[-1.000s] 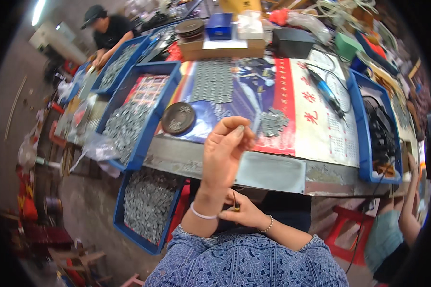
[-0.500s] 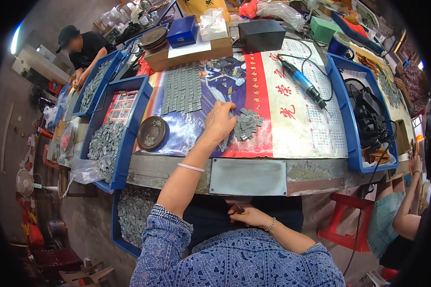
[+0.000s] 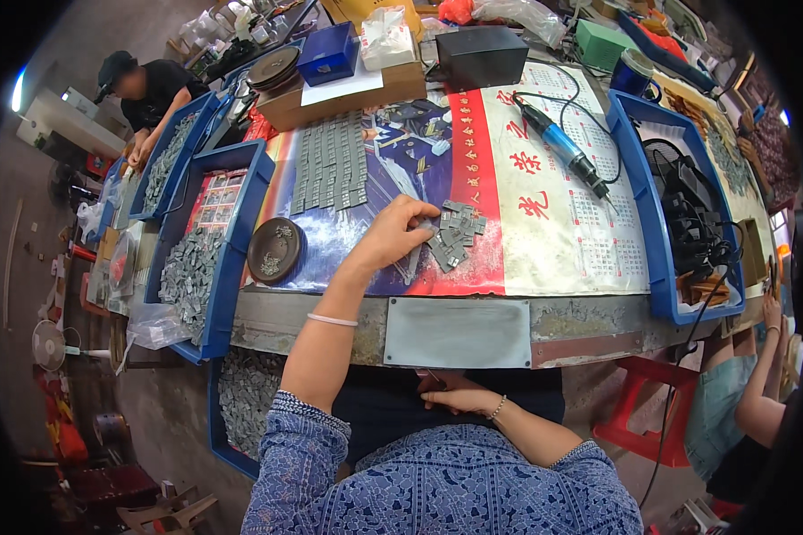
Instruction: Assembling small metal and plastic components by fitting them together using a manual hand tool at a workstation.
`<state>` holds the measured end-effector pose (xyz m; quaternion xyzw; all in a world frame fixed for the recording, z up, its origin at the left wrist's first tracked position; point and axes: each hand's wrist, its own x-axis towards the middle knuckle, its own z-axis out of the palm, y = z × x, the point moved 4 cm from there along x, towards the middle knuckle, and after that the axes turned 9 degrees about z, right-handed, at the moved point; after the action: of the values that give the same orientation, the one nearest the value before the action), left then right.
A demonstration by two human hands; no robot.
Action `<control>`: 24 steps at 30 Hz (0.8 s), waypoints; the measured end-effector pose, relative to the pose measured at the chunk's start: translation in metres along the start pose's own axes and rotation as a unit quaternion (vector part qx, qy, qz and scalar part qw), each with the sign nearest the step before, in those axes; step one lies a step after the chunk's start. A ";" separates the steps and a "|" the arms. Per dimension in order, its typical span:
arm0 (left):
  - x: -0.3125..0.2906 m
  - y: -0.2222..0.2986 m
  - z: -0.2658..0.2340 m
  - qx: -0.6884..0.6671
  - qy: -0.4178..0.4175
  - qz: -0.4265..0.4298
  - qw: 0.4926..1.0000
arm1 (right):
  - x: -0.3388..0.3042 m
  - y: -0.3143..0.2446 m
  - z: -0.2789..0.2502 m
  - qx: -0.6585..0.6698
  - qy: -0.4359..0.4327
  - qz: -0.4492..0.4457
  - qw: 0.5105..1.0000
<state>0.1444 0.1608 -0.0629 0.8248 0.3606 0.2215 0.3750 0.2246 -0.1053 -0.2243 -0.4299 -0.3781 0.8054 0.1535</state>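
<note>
My left hand (image 3: 396,234) reaches over the table to the left edge of a loose pile of small grey metal tiles (image 3: 456,232). Its thumb and forefinger are apart, and no tile shows clearly between them. Behind it, similar tiles stand in close rows as a grey block (image 3: 330,163) on a printed poster (image 3: 562,254). Down at my lap, my right hand (image 3: 459,398) is closed, its fingers curled and partly hidden; what it holds cannot be made out. A round dark dish (image 3: 275,269) with small bits in it lies left of my left forearm.
Blue trays of grey pieces (image 3: 227,312) stand on the left, and a blue tray with black cables (image 3: 635,169) on the right. A blue-and-black rotary tool (image 3: 562,147) lies on the poster. Boxes (image 3: 482,58) line the back. A red stool (image 3: 647,406) and other people are nearby.
My left hand has drawn back slightly to the left, and its thumb and forefinger now spread at the pile's edge. A dark, yellowish-tipped piece seen at my right hand is now hidden.
</note>
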 end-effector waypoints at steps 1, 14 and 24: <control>0.000 0.000 -0.001 -0.020 -0.018 -0.007 1.000 | 0.000 0.001 -0.001 0.001 -0.002 0.012 1.000; 0.003 0.000 0.001 0.027 -0.043 0.043 0.998 | 0.005 -0.001 -0.003 -0.033 -0.023 0.072 0.997; -0.025 0.012 0.003 -0.018 0.022 0.010 1.000 | -0.004 0.000 0.002 -0.034 0.003 0.073 0.997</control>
<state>0.1350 0.1347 -0.0578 0.8164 0.3570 0.2496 0.3793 0.2249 -0.1082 -0.2214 -0.4635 -0.3729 0.7998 0.0805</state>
